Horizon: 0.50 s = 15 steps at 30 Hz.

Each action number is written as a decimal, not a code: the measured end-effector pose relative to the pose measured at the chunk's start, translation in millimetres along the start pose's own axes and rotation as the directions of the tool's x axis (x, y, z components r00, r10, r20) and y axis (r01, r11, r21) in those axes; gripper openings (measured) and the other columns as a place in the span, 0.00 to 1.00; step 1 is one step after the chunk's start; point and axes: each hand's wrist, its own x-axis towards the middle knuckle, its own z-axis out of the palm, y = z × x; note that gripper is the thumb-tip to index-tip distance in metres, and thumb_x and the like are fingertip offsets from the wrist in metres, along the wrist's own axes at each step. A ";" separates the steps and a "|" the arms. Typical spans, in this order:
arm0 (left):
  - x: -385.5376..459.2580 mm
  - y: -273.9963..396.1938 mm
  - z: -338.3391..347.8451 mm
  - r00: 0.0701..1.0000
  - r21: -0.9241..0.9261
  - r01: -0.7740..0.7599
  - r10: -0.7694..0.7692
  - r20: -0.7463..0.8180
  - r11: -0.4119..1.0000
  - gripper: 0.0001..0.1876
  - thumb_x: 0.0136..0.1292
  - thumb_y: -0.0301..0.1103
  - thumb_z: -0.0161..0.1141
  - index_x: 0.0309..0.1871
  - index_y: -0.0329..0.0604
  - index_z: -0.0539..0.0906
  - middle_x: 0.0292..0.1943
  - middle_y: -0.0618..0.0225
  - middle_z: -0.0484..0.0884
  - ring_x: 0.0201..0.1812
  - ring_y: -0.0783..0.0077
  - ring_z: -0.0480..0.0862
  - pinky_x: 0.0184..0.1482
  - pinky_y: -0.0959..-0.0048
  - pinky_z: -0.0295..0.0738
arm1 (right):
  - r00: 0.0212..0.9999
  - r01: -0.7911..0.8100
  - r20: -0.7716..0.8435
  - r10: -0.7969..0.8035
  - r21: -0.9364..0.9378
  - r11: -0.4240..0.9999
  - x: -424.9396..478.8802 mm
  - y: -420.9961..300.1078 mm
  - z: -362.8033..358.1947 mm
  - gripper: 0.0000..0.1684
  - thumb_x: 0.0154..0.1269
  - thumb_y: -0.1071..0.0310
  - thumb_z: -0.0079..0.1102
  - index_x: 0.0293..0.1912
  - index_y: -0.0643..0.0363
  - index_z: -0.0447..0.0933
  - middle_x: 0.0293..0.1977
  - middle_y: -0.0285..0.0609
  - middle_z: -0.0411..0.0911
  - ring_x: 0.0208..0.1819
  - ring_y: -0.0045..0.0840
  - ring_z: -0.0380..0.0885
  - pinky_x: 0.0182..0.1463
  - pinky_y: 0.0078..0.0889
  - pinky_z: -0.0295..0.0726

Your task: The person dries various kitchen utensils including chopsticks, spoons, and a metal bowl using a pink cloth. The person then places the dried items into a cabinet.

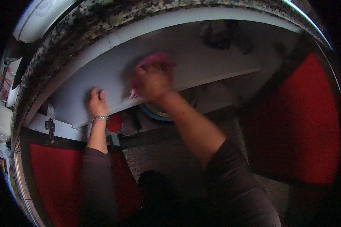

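Note:
A pink cloth point(156, 58) is bunched under my right hand point(155, 81), which presses it against the white cabinet shelf point(110, 76). Motion blurs that hand and part of the cloth. Farther left, my left hand point(98, 103) rests on the shelf near its front edge, fingers loosely curled and apart, with nothing seen in it. A silver-coloured bracelet point(101, 117) circles the left wrist. Below the shelf, a round item with a blue rim point(153, 113) is partly covered by my right forearm.
Red cabinet doors stand open at left point(54, 167) and right point(295, 127). A speckled stone countertop point(102, 21) overhangs the shelf. Dark items point(218, 37) sit at the shelf's dim back right. Beneath it is a red round object point(114, 123). A metal hinge point(49, 126) projects at left.

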 end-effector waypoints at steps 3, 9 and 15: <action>-2.2 3.5 -4.3 0.999 -0.018 0.044 -0.044 0.027 0.999 0.16 0.63 0.37 0.58 0.53 0.46 0.74 0.38 0.52 0.82 0.39 0.51 0.82 0.40 0.60 0.74 | 0.956 0.173 -0.243 -0.162 0.026 0.985 -18.8 73.6 -31.1 0.27 0.44 0.51 0.65 0.48 0.43 0.77 0.49 0.34 0.75 0.53 0.32 0.71 0.61 0.46 0.64; -4.7 -10.8 4.1 0.990 -0.083 0.137 -0.137 0.017 0.987 0.18 0.64 0.35 0.56 0.57 0.46 0.73 0.40 0.55 0.81 0.41 0.56 0.81 0.44 0.62 0.73 | 0.843 0.308 -0.327 -0.427 -0.358 0.882 -58.7 172.1 -92.9 0.14 0.47 0.62 0.62 0.37 0.51 0.79 0.41 0.34 0.77 0.44 0.30 0.76 0.49 0.40 0.74; 2.1 1.9 -13.6 0.942 -0.638 0.259 -0.336 -0.001 0.725 0.25 0.69 0.48 0.48 0.63 0.44 0.67 0.52 0.58 0.77 0.53 0.62 0.75 0.57 0.66 0.66 | 0.994 0.052 0.050 -0.100 0.583 0.811 -20.4 120.2 -27.7 0.22 0.47 0.57 0.64 0.44 0.50 0.76 0.42 0.40 0.77 0.45 0.36 0.76 0.50 0.46 0.72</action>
